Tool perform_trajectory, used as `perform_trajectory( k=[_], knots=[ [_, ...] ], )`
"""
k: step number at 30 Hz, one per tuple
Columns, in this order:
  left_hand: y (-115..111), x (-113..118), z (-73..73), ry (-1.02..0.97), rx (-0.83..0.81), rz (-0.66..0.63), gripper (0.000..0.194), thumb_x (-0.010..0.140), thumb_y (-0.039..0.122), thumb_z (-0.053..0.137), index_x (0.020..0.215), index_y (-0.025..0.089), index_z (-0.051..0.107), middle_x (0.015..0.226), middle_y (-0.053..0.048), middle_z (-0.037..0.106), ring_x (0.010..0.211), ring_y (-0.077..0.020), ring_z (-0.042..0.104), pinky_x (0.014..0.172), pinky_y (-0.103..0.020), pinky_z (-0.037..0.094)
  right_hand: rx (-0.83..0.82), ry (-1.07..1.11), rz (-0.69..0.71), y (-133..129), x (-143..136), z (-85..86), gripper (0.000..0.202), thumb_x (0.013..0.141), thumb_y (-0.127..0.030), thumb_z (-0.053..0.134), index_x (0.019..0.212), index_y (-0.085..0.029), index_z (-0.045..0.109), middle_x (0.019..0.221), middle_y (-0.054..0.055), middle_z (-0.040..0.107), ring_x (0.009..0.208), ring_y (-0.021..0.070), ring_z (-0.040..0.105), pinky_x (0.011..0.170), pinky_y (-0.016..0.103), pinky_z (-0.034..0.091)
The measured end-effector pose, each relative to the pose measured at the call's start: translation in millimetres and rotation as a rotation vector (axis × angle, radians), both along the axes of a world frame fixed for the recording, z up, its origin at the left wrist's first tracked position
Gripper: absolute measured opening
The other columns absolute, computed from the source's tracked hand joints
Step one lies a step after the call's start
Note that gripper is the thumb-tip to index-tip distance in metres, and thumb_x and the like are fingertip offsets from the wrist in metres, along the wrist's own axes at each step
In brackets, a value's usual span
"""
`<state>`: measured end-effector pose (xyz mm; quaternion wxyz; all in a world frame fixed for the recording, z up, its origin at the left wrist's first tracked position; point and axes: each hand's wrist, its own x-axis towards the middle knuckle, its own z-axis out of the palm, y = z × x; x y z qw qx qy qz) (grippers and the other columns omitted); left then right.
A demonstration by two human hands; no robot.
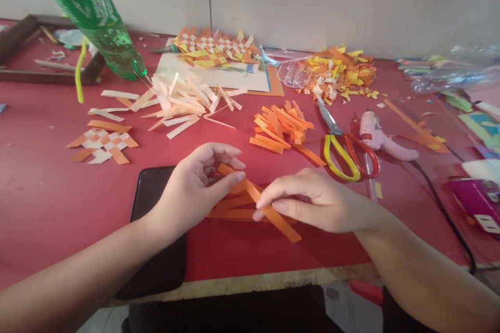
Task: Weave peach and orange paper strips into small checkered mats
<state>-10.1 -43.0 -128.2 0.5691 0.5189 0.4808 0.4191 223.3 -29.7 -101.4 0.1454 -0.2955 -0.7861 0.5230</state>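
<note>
My left hand (197,182) and my right hand (312,200) meet over a small bunch of orange paper strips (234,207) lying on the red table (47,187). One long orange strip (283,225) runs diagonally between them; my left fingertips pinch its upper end and my right thumb and fingers grip its middle. My left wrist rests over a black phone (150,197) lying flat.
A pile of orange strips (279,127) and a pile of white strips (183,99) lie behind. Scissors (344,148) and a pink glue gun (380,138) sit to the right. A woven orange-white mat (103,143) is at left, a green bottle (97,10) far left, woven pieces (213,47) and scraps (336,73) at the back.
</note>
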Motion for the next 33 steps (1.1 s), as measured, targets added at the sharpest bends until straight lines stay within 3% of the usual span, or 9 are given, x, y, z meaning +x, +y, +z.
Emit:
perform_trajectory(
  k=[2, 4, 9, 12, 15, 20, 24, 29, 33],
  knots=[
    [0.6, -0.3, 1.4, -0.037, -0.047, 0.017, 0.03, 0.082, 0.026, 0.078, 0.106, 0.022, 0.062, 0.093, 0.001, 0.071, 0.089, -0.0126, 0.07, 0.077, -0.021, 0.057, 0.004, -0.01, 0.061, -0.6, -0.5, 2.4, 0.028, 0.095, -0.011, 0.051, 0.114, -0.02, 0.07, 0.092, 0.0, 0.079, 0.053, 0.0065, 0.057, 0.053, 0.02, 0.044],
    [1.5, -0.5, 3.2, -0.086, -0.122, 0.027, 0.032, 0.08, 0.026, 0.08, 0.106, 0.023, 0.061, 0.09, 0.002, 0.071, 0.085, -0.0117, 0.072, 0.076, -0.019, 0.058, -0.02, 0.04, 0.039, -0.7, -1.0, 1.6, 0.025, 0.095, -0.013, 0.055, 0.112, -0.019, 0.071, 0.094, 0.002, 0.079, 0.062, 0.0089, 0.064, 0.058, 0.021, 0.049],
    [3.1, -0.1, 7.6, -0.171, -0.261, -0.022, 0.033, 0.08, 0.027, 0.081, 0.107, 0.023, 0.061, 0.082, 0.003, 0.075, 0.072, -0.0093, 0.073, 0.066, -0.015, 0.057, 0.007, 0.191, -0.154, 2.6, -3.0, -5.7, 0.013, 0.09, -0.024, 0.068, 0.078, -0.019, 0.07, 0.07, 0.0, 0.07, 0.061, 0.0104, 0.061, 0.056, 0.022, 0.048],
    [2.2, 0.5, 9.1, -0.191, -0.297, -0.045, 0.035, 0.078, 0.026, 0.082, 0.106, 0.023, 0.062, 0.078, 0.003, 0.076, 0.069, -0.0106, 0.073, 0.064, -0.017, 0.058, 0.063, 0.212, -0.29, 3.8, -5.3, -8.1, 0.019, 0.085, -0.026, 0.073, 0.069, -0.018, 0.067, 0.076, 0.0, 0.061, 0.061, 0.009, 0.055, 0.051, 0.022, 0.044],
    [0.4, 0.6, 9.7, -0.193, -0.306, -0.071, 0.037, 0.076, 0.024, 0.084, 0.106, 0.023, 0.062, 0.078, 0.003, 0.076, 0.073, -0.0126, 0.075, 0.064, -0.017, 0.058, -0.061, 0.178, -0.371, 1.7, -7.5, -10.1, 0.023, 0.084, -0.029, 0.074, 0.069, -0.017, 0.063, 0.085, 0.003, 0.064, 0.059, 0.0081, 0.059, 0.049, 0.021, 0.046],
    [-1.1, -0.1, 9.6, -0.202, -0.26, -0.112, 0.037, 0.08, 0.02, 0.08, 0.111, 0.023, 0.062, 0.083, 0.0, 0.078, 0.079, -0.0146, 0.076, 0.068, -0.019, 0.059, -0.262, 0.176, -0.461, -1.7, -9.9, -13.9, 0.023, 0.084, -0.03, 0.075, 0.083, -0.019, 0.054, 0.069, 0.001, 0.07, 0.058, 0.0124, 0.069, 0.056, 0.024, 0.057],
    [-1.6, -0.5, 11.4, -0.259, -0.21, -0.123, 0.039, 0.08, 0.021, 0.079, 0.114, 0.023, 0.061, 0.097, -0.003, 0.077, 0.086, -0.0166, 0.075, 0.074, -0.024, 0.06, -0.262, 0.211, -0.508, -0.6, -10.6, -14.8, 0.025, 0.083, -0.028, 0.077, 0.083, -0.019, 0.054, 0.068, 0.0, 0.07, 0.059, 0.0125, 0.07, 0.056, 0.023, 0.059],
    [-2.6, 1.0, 13.8, -0.239, -0.195, -0.054, 0.045, 0.07, 0.022, 0.088, 0.107, 0.021, 0.062, 0.086, 0.0, 0.075, 0.08, -0.0142, 0.074, 0.07, -0.02, 0.059, -0.247, 0.235, -0.506, -1.6, -11.6, -13.5, 0.023, 0.083, -0.024, 0.077, 0.083, -0.019, 0.055, 0.068, -0.002, 0.069, 0.06, 0.0105, 0.07, 0.056, 0.02, 0.059],
    [-3.4, 1.7, 14.1, -0.174, -0.175, 0.001, 0.037, 0.074, 0.025, 0.085, 0.104, 0.022, 0.063, 0.081, 0.002, 0.074, 0.069, -0.0107, 0.071, 0.063, -0.017, 0.058, -0.231, 0.219, -0.495, -3.6, -12.1, -12.6, 0.021, 0.083, -0.023, 0.076, 0.084, -0.019, 0.055, 0.068, -0.002, 0.068, 0.058, 0.0105, 0.069, 0.056, 0.021, 0.059]
  ],
)
